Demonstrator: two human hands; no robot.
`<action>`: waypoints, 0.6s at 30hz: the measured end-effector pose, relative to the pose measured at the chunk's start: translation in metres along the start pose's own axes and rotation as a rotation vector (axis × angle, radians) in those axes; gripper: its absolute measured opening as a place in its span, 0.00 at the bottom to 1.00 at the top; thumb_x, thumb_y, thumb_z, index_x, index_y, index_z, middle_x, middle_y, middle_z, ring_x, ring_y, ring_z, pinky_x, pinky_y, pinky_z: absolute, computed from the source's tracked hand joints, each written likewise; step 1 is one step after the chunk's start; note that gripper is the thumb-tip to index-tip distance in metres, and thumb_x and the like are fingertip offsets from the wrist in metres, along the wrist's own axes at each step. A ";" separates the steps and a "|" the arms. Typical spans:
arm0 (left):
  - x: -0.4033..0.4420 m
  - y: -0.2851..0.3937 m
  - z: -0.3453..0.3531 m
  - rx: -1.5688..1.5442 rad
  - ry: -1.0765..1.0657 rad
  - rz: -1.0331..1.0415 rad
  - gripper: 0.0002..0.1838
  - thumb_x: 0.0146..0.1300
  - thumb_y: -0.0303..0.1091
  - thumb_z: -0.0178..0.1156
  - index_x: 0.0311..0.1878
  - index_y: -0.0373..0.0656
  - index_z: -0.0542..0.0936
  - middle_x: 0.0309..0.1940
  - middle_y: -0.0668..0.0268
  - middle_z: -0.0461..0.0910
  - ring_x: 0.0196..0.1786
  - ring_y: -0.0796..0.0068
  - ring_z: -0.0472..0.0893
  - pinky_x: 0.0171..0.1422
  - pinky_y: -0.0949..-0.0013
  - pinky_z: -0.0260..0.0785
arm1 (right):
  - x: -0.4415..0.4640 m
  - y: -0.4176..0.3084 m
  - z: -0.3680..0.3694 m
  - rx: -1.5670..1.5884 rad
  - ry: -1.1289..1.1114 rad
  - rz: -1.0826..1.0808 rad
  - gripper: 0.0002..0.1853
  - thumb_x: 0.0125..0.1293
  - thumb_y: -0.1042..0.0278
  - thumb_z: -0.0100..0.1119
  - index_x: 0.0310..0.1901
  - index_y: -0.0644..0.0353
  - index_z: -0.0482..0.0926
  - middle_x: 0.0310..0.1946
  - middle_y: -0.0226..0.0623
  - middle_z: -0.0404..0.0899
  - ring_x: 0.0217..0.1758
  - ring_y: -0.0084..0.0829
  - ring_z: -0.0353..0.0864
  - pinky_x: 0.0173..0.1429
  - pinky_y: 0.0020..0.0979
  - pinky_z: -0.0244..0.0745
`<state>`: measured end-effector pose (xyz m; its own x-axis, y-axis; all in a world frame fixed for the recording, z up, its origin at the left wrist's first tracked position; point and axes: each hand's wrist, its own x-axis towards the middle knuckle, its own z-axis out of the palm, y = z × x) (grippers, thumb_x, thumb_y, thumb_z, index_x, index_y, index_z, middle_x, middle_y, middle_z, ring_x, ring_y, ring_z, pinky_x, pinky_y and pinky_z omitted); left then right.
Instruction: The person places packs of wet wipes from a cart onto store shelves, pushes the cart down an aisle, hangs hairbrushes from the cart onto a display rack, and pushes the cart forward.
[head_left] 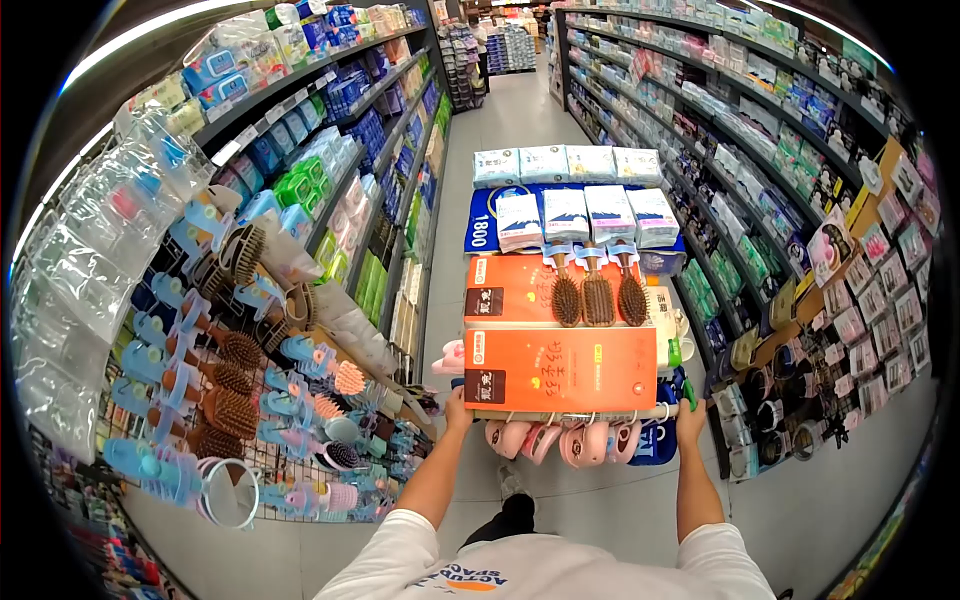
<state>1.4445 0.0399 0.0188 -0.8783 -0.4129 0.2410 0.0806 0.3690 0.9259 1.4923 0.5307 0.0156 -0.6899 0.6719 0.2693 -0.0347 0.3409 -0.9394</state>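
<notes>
Flanking the aisle (clock centred on the load): stocked left shelving (262, 127) at 10–11, right shelving (562, 60) at 1–2. Hairbrush display (270, 510) at 8–9, accessory display (887, 160) at 3; similar clearance is best given to both, as hanging stock could be snagged.

Two orange cartons (545, 385) are laid flat, one behind the other, from centre down to 6. Blue "1800" pack (481, 222) at 11–12, partly covered. Tissue packs (611, 213) are lined up in two rows at 12; these are judged likeliest to slide, so starts and stops should be kept soft.

Cart handle (572, 414) at 6, along the near carton's edge. Its 7 o'clock end is gripped by the left hand (458, 408), its 5 o'clock end by the right hand (690, 420); fingertips are hidden, so firmness cannot be told. Even force should be applied at both ends. Pink headband-like items (580, 447) are hung below; leg contact is best avoided. Three hairbrushes (598, 300) are laid just right of centre, handles toward 12.
</notes>
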 end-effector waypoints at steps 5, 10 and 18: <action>0.016 -0.009 0.014 -0.010 0.015 0.017 0.18 0.68 0.44 0.50 0.46 0.39 0.79 0.37 0.50 0.81 0.42 0.53 0.80 0.44 0.60 0.70 | 0.012 0.010 0.023 0.160 0.038 0.004 0.14 0.58 0.63 0.52 0.34 0.69 0.70 0.26 0.43 0.72 0.30 0.35 0.71 0.38 0.37 0.67; 0.028 -0.006 0.023 0.033 -0.008 0.072 0.16 0.68 0.41 0.51 0.46 0.38 0.78 0.38 0.49 0.81 0.42 0.49 0.80 0.44 0.60 0.70 | 0.031 0.026 0.037 0.077 0.019 0.032 0.15 0.60 0.61 0.52 0.36 0.68 0.72 0.26 0.42 0.73 0.31 0.36 0.72 0.40 0.37 0.68; 0.037 0.002 0.028 -0.040 -0.092 0.012 0.16 0.68 0.41 0.50 0.46 0.38 0.79 0.37 0.50 0.81 0.41 0.52 0.80 0.46 0.62 0.70 | 0.048 0.046 0.053 -0.134 0.176 0.160 0.24 0.66 0.47 0.50 0.41 0.66 0.75 0.35 0.53 0.78 0.40 0.50 0.78 0.45 0.42 0.69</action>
<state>1.3993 0.0486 0.0211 -0.9164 -0.3298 0.2267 0.1089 0.3394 0.9343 1.4194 0.5431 -0.0259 -0.5426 0.8239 0.1636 0.1685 0.2976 -0.9397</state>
